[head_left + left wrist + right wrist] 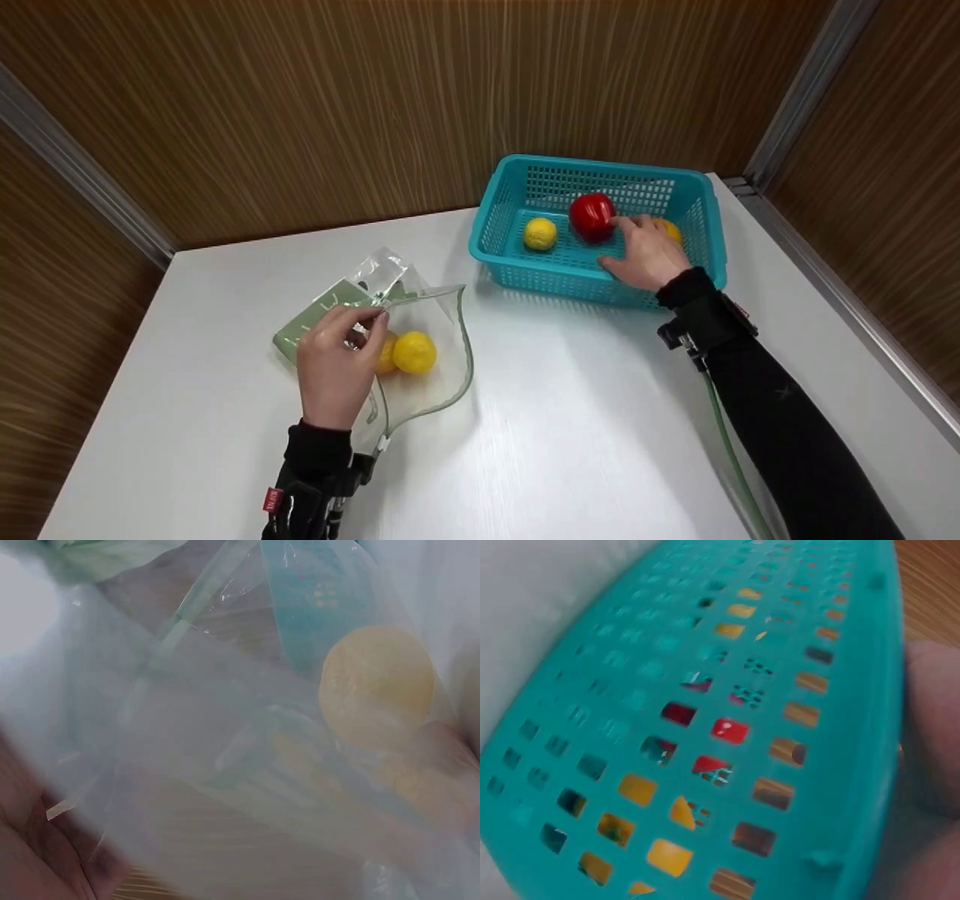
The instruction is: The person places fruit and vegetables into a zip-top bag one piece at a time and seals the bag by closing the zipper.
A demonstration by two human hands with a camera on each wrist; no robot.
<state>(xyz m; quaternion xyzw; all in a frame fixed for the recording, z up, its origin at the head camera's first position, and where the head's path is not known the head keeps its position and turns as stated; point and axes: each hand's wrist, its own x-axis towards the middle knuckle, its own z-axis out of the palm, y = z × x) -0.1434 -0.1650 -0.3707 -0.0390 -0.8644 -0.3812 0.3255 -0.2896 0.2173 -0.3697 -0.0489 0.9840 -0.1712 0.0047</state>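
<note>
With thumb and fingers, my left hand [341,360] pinches the upper rim of a clear plastic bag [442,386] with green edging. Inside lie two yellow, lemon-like fruits; the front one [415,352] partly hides the other, and one [376,686] shows through the plastic in the left wrist view. My right hand [649,253] reaches over the front wall of a turquoise basket [555,279], thumb and fingers apart. Its fingertips are beside a shiny red, lobed bell-pepper-like item [592,217]; contact is unclear. A yellow fruit [540,234] sits left of it, and another [669,229] is partly behind my hand.
A green packet [307,322] with pale lettering lies beneath or beside the bag, on its left. The white table [555,435] is backed by a wood-grain panel [337,120], with another panel [885,187] along the right side.
</note>
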